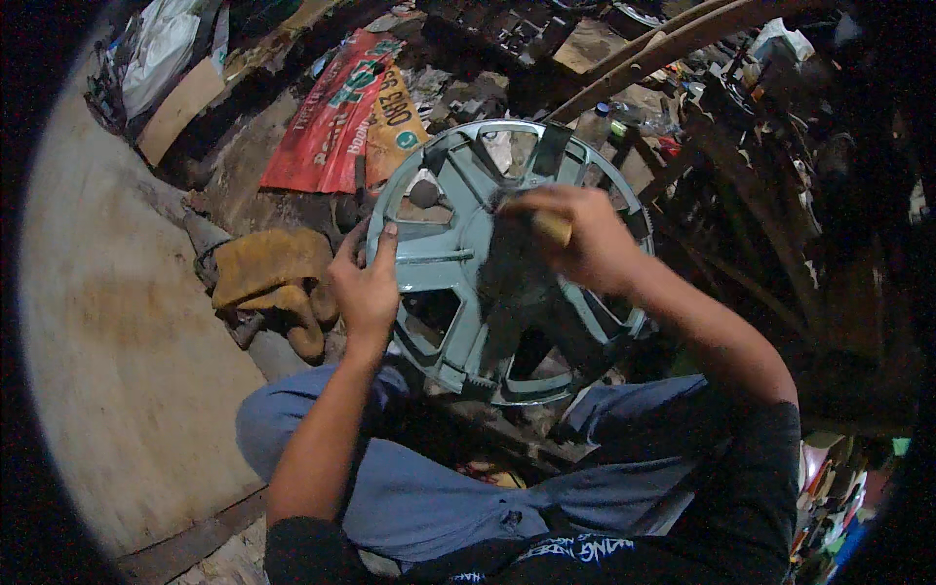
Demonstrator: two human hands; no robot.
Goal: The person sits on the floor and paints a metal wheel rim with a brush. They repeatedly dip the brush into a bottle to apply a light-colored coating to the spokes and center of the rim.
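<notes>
A large round spoked wheel (450, 255), pale grey-green, sits tilted in front of my knees. Its hub and some right-hand spokes look dark; whether that is paint, dirt or shadow I cannot tell. My left hand (366, 288) grips the wheel's left rim, thumb on top and fingers around the outer edge. Over the upper part of the hub, my right hand (585, 239) is closed round a small tool with a yellowish handle (552, 227). Its dark end lies near or against the hub, partly hidden by my fingers.
A yellow-brown work glove or cloth (268, 268) lies left of the wheel, beside a pale board (127, 322). Behind are a red and yellow printed sheet (336, 122) and a long curved bar (673, 54). Scrap and litter crowd the far right.
</notes>
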